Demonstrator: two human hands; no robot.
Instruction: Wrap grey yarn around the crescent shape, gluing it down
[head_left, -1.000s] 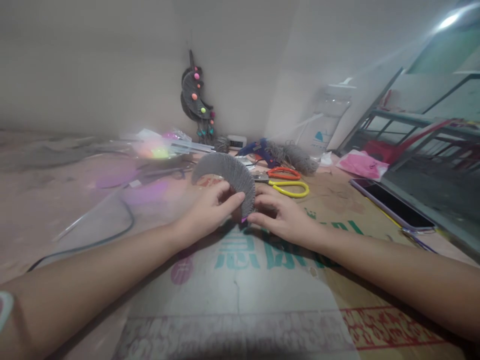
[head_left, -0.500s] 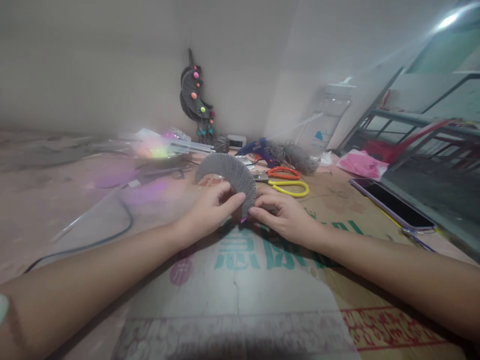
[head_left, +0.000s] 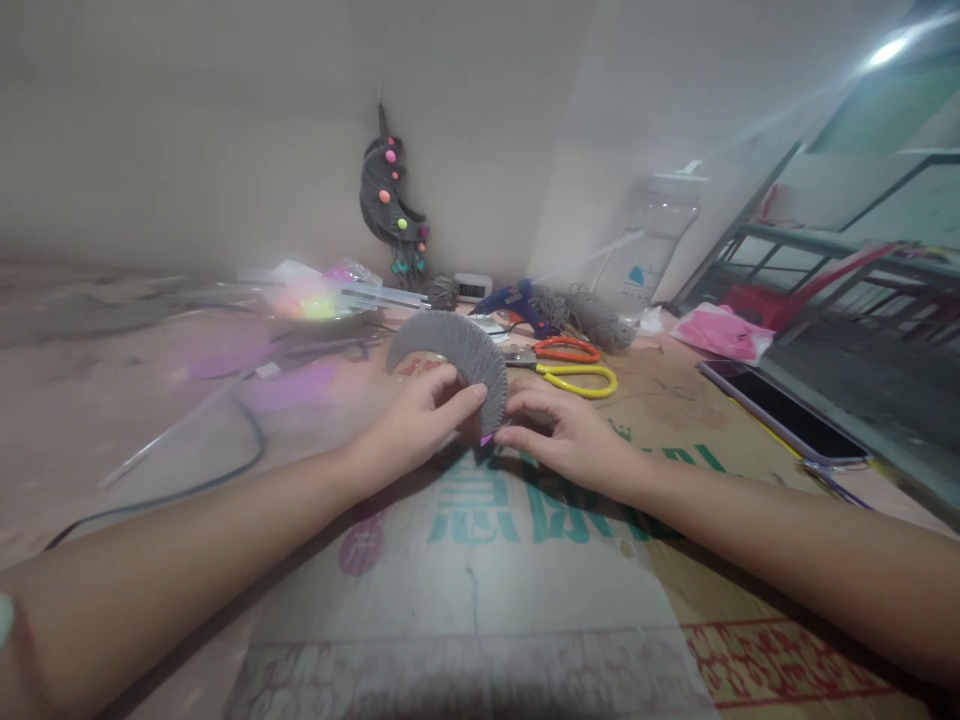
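A crescent wrapped in grey yarn point(head_left: 450, 332) is held upright above the cardboard, its lower tip showing a bit of bare purple. My left hand point(head_left: 420, 415) is closed on its inner side, with the thumb lying across the wrapped face near the tip. My right hand point(head_left: 570, 430) has its fingers curled and its thumb at the outer edge close to the purple tip. Its fingertips seem to touch that edge; any loose strand there is too fine to see. Behind my right hand lie scissors point(head_left: 577, 380) with one orange and one yellow handle.
A finished-looking grey crescent with coloured balls point(head_left: 384, 195) hangs on the wall. Along the back are a blue glue gun point(head_left: 517, 300), grey yarn point(head_left: 600, 318) and a clear bottle point(head_left: 652, 240). A phone point(head_left: 784, 410) lies right. Printed cardboard point(head_left: 472, 600) covers the table.
The crescent has tilted or shifted very slightly left in both hands. My right fingertips have moved a touch left with it. The rest of the view moves only slightly.
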